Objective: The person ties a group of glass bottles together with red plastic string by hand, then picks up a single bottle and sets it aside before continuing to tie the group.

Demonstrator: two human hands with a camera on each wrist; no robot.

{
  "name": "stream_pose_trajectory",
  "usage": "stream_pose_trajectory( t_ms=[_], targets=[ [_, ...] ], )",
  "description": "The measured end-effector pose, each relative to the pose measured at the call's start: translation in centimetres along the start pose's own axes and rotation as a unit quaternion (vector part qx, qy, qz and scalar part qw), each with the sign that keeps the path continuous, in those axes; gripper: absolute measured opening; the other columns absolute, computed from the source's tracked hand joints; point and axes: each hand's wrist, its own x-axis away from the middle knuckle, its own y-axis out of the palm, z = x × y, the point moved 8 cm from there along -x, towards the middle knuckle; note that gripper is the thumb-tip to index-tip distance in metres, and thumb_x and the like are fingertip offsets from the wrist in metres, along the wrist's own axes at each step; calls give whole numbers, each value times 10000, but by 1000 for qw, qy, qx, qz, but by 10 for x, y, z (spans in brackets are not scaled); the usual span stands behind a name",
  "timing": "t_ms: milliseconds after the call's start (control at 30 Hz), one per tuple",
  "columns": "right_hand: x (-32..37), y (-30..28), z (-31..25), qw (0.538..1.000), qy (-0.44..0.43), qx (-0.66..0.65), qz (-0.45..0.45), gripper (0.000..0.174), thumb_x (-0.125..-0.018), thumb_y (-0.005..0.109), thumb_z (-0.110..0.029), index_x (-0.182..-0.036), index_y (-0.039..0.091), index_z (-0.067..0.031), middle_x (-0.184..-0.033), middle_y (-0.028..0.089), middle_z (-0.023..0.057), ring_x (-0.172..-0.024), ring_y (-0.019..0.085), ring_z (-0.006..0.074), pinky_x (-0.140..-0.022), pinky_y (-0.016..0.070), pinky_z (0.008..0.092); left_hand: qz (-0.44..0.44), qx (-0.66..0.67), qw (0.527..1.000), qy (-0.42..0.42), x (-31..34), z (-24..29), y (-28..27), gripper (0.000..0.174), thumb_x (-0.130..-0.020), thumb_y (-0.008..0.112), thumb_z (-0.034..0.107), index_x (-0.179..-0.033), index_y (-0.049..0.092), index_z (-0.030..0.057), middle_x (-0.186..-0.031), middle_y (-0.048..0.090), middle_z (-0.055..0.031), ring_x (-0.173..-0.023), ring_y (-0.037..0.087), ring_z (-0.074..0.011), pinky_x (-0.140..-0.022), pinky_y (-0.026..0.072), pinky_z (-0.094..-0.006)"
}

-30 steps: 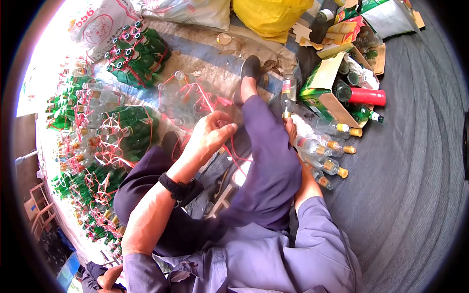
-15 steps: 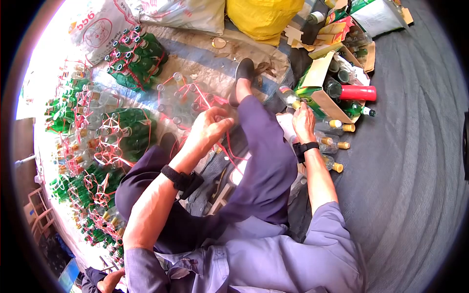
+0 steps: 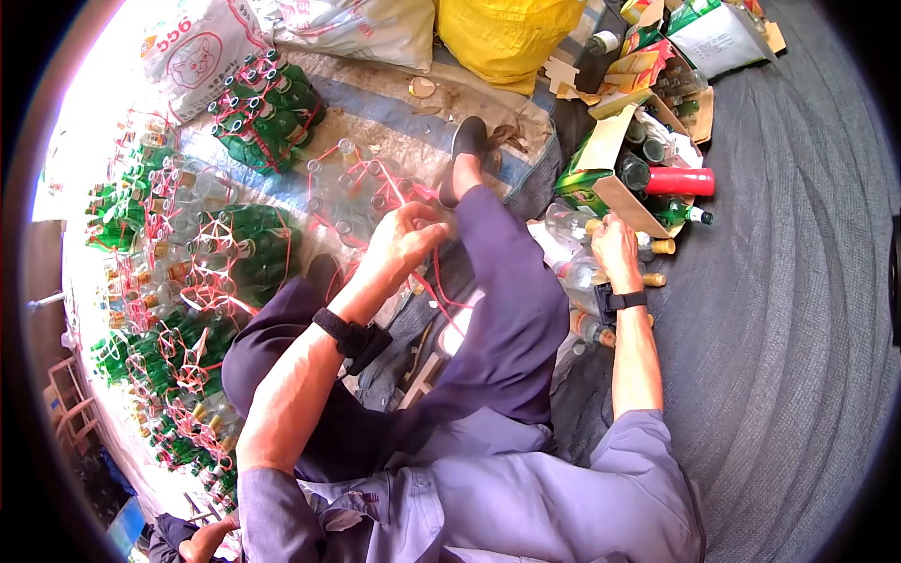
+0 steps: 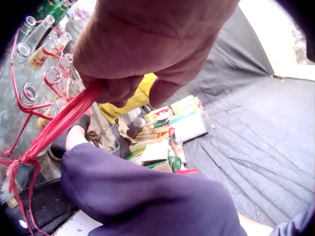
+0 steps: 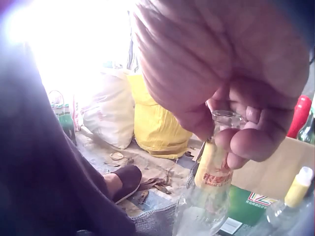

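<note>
My left hand (image 3: 404, 242) grips a strand of pink plastic string (image 4: 64, 123) that runs taut down to a knot. The string loops around the necks of a bundle of clear glass bottles (image 4: 53, 73), which stands just beyond this hand. On the other side of the raised knee, my right hand (image 3: 617, 253) pinches a clear glass bottle (image 5: 211, 179) near its mouth, thumb and fingers round the neck. That bottle has a yellow neck label with red print. Several clear bottles with yellow necks (image 3: 589, 277) lie under and around the right hand.
Many string-tied bundles of green bottles (image 3: 249, 244) and clear ones stand at left. A torn green carton (image 3: 601, 174) of bottles, with a red bottle (image 3: 680, 181), lies at right. White sacks (image 3: 366, 33) and a yellow sack (image 3: 507, 38) stand at the back. Dark netting (image 3: 779, 328) covers the floor.
My right hand has come up from beside the leg and moved right, bringing the bottle away from the foot toward the lying bottles. The left hand keeps its hold on the string.
</note>
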Motion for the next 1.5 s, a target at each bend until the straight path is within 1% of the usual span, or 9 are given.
stream_pose_trajectory(
  t_ms=[33, 100, 467, 1000, 1167, 1300, 1367, 1467, 1500],
  targets=[
    [1, -1, 4, 1000, -1, 0, 0, 205, -854, 535, -132, -869, 612, 57, -819, 640, 323, -822, 637, 487, -748, 501, 543, 1, 0, 1000, 0, 0, 0, 0, 418, -817, 654, 268, -1092, 626, -45, -860, 649, -110, -809, 605, -174, -737, 482, -315],
    [3, 0, 10, 1000, -2, 23, -16, 207, -844, 551, -133, -856, 606, 66, -810, 638, 324, -811, 637, 489, -741, 502, 547, -11, 22, 1000, 5, 0, -2, 2, 313, -878, 659, 209, -1065, 604, -35, -842, 608, -10, -769, 541, -69, -690, 432, -224],
    [5, 12, 42, 993, 48, 52, -94, 300, -769, 558, -170, -813, 652, 111, -838, 623, 364, -841, 643, 494, -781, 518, 521, -14, 21, 1000, 10, -3, -6, 2, 314, -886, 661, 201, -1075, 596, -42, -868, 621, -23, -794, 564, -75, -717, 450, -222],
    [9, -3, 36, 993, 68, 72, -64, 299, -791, 580, -228, -818, 661, 58, -872, 649, 326, -871, 646, 475, -799, 513, 524, -15, 25, 999, 22, -3, 0, 1, 293, -900, 655, 210, -1057, 602, -32, -872, 615, -12, -802, 548, -72, -715, 440, -227],
    [14, -7, 30, 992, 77, 82, -63, 294, -809, 602, -276, -868, 657, 7, -902, 670, 282, -914, 646, 457, -803, 504, 526, -21, 30, 999, 35, 4, 11, 0, 280, -901, 653, 221, -1035, 612, -21, -864, 607, -6, -792, 532, -70, -702, 425, -228],
    [24, -12, 27, 992, 71, 93, -35, 433, -824, 638, -351, -1081, 648, -3, -1002, 673, 272, -982, 643, 431, -841, 505, 508, -7, 18, 999, 46, 3, 7, -3, 275, -897, 657, 239, -1004, 623, -13, -843, 594, 4, -774, 516, -67, -683, 409, -226],
    [27, -13, 29, 987, 85, 115, -68, 568, -812, 688, -377, -1226, 612, 5, -1109, 658, 251, -1050, 633, 401, -883, 504, 485, 2, 8, 999, 32, 2, -1, -6, 281, -889, 662, 242, -1001, 626, -14, -826, 591, 6, -764, 519, -68, -674, 412, -227],
    [34, -28, 24, 992, 72, 99, -32, 529, -830, 680, -338, -1214, 623, 21, -1124, 653, 255, -1068, 623, 403, -922, 492, 465, -9, 41, 998, 45, 2, -5, -3, 310, -873, 668, 242, -1028, 631, -24, -822, 606, -10, -731, 532, -75, -633, 423, -243],
    [34, -32, 26, 994, 56, 94, 4, 496, -837, 678, -328, -1183, 638, 25, -1129, 649, 260, -1070, 621, 399, -921, 492, 463, 4, -11, 999, 39, 1, -8, -4, 331, -865, 671, 251, -1031, 636, -34, -823, 617, -28, -729, 544, -86, -629, 429, -248]
  ],
)
